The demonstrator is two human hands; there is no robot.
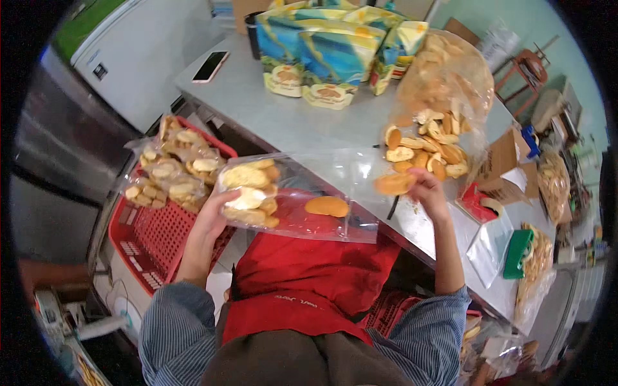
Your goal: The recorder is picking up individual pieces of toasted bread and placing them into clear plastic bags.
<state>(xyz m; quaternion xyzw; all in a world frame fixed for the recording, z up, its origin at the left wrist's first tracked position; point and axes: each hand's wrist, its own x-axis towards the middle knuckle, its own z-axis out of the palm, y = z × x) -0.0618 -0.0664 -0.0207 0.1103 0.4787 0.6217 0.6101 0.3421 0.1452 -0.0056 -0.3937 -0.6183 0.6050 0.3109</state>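
My left hand (212, 212) grips the filled end of a clear plastic bag (318, 229), which lies sideways over my red apron. Several slices of toasted bread (248, 193) are stacked at that end. One loose slice (327, 206) rests midway along the bag. Between the fingers of my right hand (428, 193) is another bread slice (395, 184), slightly blurred, just beyond the bag's right end. Behind that hand, a pile of bread slices (434, 144) spills from a large clear plastic sack (446, 67) on the metal table.
A red plastic basket (154, 241) at my left holds several filled bags (174, 169). Printed pouches (333, 62) stand at the table's back, near a phone (210, 66). On the right are a red tape dispenser (475, 205), a green tape dispenser (519, 253) and a cardboard box (507, 161).
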